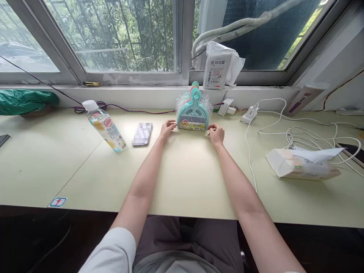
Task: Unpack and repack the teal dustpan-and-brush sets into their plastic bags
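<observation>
A teal dustpan and brush set in clear plastic wrap stands upright at the back of the table, against the window ledge. Its brush shows grey bristles above a yellow label. At its lower left corner is my left hand, the fingers bent and pinching the edge of the wrap. My right hand is at the lower right corner, fingers curled in, with the fingertips on the wrap there.
Left of my arms are a phone and a tilted-looking drink bottle. A tissue pack and white cables lie on the right. A white box stands on the ledge, with a yellow cutter farther left.
</observation>
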